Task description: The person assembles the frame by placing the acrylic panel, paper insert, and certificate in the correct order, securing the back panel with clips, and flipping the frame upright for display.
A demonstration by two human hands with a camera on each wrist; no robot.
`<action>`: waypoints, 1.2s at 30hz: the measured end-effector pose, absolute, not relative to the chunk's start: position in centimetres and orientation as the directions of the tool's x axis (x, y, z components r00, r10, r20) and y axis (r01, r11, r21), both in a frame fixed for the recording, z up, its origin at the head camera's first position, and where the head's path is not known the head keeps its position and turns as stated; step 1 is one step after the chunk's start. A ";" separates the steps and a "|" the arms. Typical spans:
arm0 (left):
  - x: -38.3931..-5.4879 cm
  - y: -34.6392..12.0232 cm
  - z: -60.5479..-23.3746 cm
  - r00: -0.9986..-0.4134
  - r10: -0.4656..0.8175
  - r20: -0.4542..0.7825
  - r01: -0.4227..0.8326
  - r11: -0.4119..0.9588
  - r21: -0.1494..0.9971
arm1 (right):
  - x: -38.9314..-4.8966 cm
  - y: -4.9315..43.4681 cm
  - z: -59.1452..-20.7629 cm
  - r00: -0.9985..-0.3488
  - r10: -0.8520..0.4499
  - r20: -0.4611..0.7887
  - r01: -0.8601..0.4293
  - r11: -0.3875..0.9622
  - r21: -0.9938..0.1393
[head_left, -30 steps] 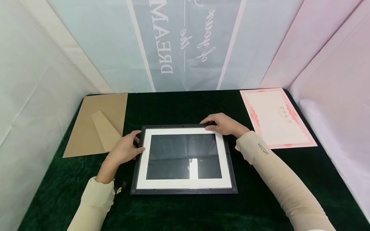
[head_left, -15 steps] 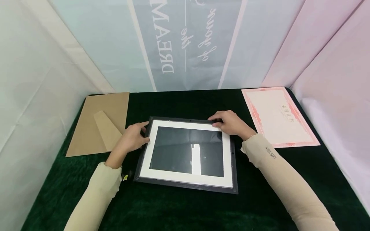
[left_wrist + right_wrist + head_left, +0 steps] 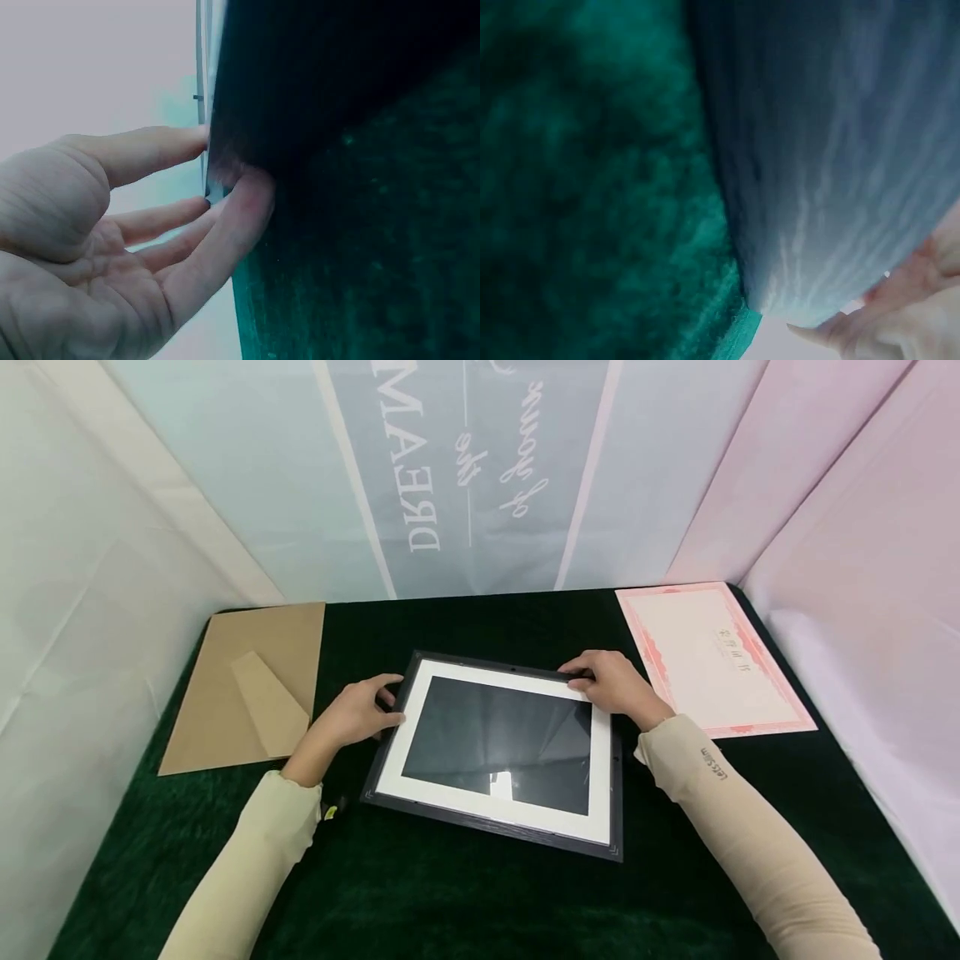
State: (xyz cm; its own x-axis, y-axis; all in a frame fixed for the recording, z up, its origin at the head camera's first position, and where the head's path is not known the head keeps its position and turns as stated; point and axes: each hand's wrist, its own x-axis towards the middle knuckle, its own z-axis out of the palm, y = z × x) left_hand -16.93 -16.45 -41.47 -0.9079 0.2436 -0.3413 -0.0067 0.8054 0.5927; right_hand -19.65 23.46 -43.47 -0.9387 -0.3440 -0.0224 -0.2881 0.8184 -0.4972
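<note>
While the frame (image 3: 491,825) lies askew on the green cloth (image 3: 480,902), between the person's hands, its left and far edges are both gripped. The left hand (image 3: 356,714) pinches the left edge, thumb in front and a finger underneath; the right hand (image 3: 611,682) pinches the far edge by the right corner, thumb over the white mat (image 3: 600,768). Grips on 2 adjoining edges likely steady the frame as it turns, and thumbs set clear of the pane (image 3: 502,735) probably spare it smudges. At the left lies the board (image 3: 217,693), its leg (image 3: 272,703) upward; at the right, the pink-edged sheet (image 3: 708,664) — perhaps parted so that neither sits under the frame.

Much is out of sight. The left wrist covers the board's near right corner, and the right hand hides the frame's far right corner. A glare patch masks some of the pane. The right wrist view is blurred — whether the near edge touches the cloth, I cannot tell. Beside the left cuff (image 3: 292,802), a small dark object (image 3: 332,811) with a yellow spot is too small to name.
</note>
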 end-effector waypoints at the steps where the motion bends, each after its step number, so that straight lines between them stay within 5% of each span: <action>1: -16.7 -16.5 -41.4 -0.901 0.247 -0.357 -0.017 0.802 0.597 | -19.7 23.5 -43.5 -0.944 -0.329 -0.016 -0.278 0.823 -0.496; 12: -16.1 -17.3 -41.4 -0.947 0.199 -0.251 0.037 0.847 0.531 | -19.6 24.5 -43.3 -0.991 -0.131 0.027 -0.127 0.852 -0.507; 19: -15.0 -17.1 -41.8 -0.978 0.052 -0.203 -0.076 0.817 0.572 | -18.9 24.9 -43.0 -0.993 -0.121 -0.008 -0.101 0.859 -0.502; 25: -13.4 -15.1 -41.9 -0.946 -0.083 -0.312 -0.310 0.502 0.808 | -18.5 25.1 -43.2 -0.984 -0.176 -0.037 -0.136 0.861 -0.491; 29: -12.4 -13.9 -42.1 -0.888 -0.172 -0.428 -0.458 0.221 0.861 | -18.4 25.2 -43.0 -0.978 -0.207 -0.040 -0.164 0.866 -0.473; 36: -11.8 -13.1 -42.7 -0.866 -0.242 -0.438 -0.487 0.203 0.850 | -18.0 25.2 -42.7 -0.977 -0.209 -0.049 -0.163 0.871 -0.464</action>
State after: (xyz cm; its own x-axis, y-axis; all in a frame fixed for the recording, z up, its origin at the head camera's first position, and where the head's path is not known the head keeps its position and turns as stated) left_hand -11.85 -13.07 -42.71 -0.8658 -0.2421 -0.4380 -0.4866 0.2028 0.8498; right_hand -17.96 25.17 -42.68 -0.9766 -0.2093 -0.0494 -0.1631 0.8708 -0.4637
